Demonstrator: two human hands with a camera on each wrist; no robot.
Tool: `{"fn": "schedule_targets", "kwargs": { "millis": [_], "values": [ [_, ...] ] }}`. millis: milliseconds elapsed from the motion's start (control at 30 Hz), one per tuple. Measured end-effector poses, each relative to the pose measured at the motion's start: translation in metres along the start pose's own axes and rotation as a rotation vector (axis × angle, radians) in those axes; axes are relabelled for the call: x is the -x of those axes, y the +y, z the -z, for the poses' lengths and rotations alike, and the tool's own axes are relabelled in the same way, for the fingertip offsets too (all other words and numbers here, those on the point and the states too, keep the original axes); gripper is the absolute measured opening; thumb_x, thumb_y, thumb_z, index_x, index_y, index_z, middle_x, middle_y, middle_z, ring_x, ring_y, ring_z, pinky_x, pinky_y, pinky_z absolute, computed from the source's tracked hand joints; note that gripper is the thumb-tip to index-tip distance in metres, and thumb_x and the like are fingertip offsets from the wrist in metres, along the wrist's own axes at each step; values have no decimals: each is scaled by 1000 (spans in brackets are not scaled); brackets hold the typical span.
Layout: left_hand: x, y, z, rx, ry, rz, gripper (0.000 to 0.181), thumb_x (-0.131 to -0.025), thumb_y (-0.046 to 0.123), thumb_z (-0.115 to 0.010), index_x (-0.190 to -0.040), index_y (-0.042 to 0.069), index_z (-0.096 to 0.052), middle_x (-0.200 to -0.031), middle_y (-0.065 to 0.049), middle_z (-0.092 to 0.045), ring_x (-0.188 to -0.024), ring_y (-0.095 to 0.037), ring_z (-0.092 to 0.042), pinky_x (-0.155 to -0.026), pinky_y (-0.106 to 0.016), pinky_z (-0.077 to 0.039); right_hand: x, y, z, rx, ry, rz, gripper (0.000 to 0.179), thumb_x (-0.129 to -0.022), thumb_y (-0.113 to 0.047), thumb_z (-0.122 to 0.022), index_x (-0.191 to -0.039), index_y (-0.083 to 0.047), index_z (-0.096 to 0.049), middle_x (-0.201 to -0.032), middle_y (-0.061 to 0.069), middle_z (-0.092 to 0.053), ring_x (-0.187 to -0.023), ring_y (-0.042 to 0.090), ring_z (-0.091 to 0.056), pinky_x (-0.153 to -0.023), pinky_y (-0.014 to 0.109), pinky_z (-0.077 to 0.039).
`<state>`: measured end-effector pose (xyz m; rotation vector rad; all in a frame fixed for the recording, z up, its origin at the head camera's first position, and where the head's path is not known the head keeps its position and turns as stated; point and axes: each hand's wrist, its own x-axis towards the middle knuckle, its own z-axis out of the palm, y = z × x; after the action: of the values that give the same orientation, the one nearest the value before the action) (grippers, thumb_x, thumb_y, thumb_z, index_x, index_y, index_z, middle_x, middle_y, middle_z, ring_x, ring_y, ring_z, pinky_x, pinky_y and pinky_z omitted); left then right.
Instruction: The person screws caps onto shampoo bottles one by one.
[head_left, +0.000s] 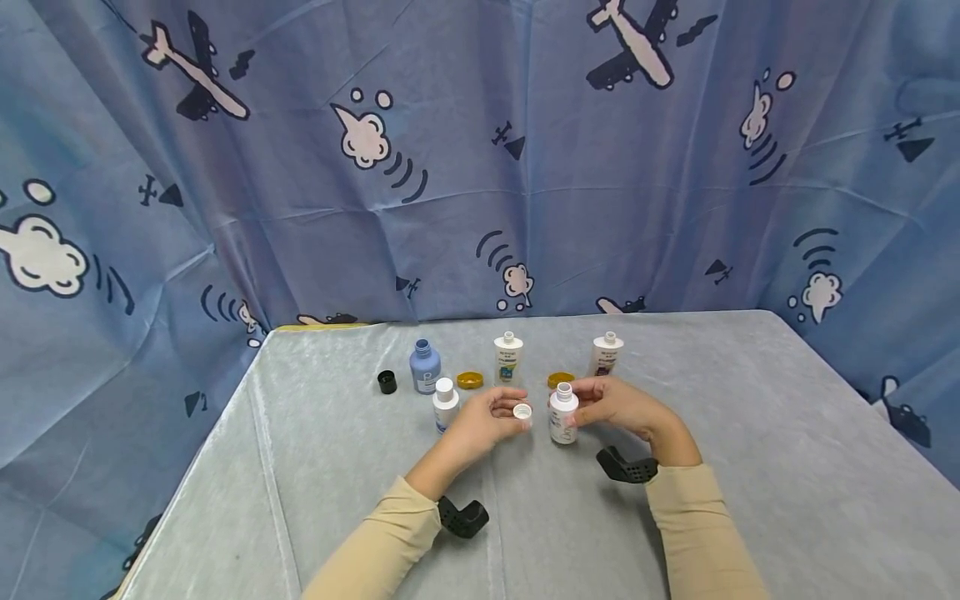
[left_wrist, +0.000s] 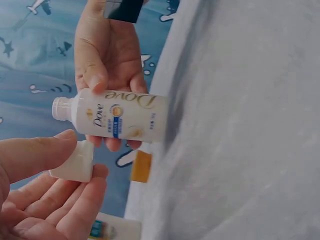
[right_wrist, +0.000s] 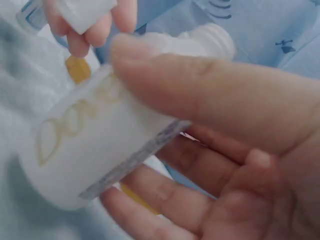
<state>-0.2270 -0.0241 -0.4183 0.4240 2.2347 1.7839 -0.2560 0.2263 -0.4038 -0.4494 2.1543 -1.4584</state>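
Pinching round white plastic cap (left_wrist: 75, 162), left hand (head_left: 485, 419) could drop it; right hand (head_left: 617, 404) grips uncapped white cylindrical bottle (left_wrist: 127, 117), spillable if tipped.

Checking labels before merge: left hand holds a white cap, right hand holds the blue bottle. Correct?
One error: the right hand holds the white Dove bottle, as the left wrist view shows. The blue bottle stands on the table in the head view. Left hand with white cap is right.
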Motion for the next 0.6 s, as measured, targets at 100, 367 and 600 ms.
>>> {"fn": "schedule_targets", "kwargs": {
  "millis": [100,367,600],
  "values": [
    [1,6,4,54,30,21,41,-84,1,-74,-122,-7,-60,-113,-20,-70,-95,-12,-66,-81,-23,-57,3,-10,-1,29,58,16,56,-87,-15,-76,-132,10,-56,-116,5,-71,-101,8,-63,-89,27,-53],
    [4,12,11,58,75,13,30,-82,2,-77,-109,-6,-64,-105,-18,-72,-90,-9,-67,-79,-24,-57,12,-36,-9,96,104,51,57,-90,-17,-73,-138,7,-52,-128,19,-65,-113,18,-62,-99,41,-53],
    [6,16,13,73,107,-4,30,-83,3,-77,-110,-5,-67,-108,-19,-73,-91,-10,-69,-80,-24,-58,16,-50,-17,140,112,39,59,-89,-19,-75,-136,8,-54,-127,21,-66,-120,30,-62,-100,46,-53]
  ]
}}
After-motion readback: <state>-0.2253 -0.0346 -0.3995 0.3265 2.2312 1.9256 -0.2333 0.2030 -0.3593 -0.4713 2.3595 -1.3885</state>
